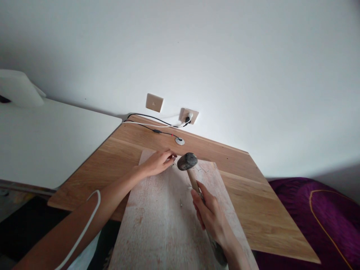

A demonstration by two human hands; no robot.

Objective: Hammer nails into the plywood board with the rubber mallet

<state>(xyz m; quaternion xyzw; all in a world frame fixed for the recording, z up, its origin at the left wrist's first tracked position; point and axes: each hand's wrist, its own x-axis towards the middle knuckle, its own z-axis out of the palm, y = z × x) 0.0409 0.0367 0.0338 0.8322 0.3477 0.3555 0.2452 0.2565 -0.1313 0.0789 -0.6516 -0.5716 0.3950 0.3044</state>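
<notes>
My right hand [210, 213] is wrapped round the wooden handle of a hammer [187, 162], whose dark metal head hovers over the far part of a pale, worn board [157, 225]. Just left of the hammer head, my left hand [157, 162] rests on the board with its fingertips pinched together, apparently on a small nail that I can barely make out. Several small nails [181, 204] lie loose or stand on the board near the hammer. The board lies on a wooden table [253, 202].
A white desk [47, 142] adjoins the table on the left. Black and white cables [157, 125] run from a wall socket [189, 115] across the table's far edge. A purple cushion [317, 217] lies to the right. A white cord [84, 225] hangs by my left arm.
</notes>
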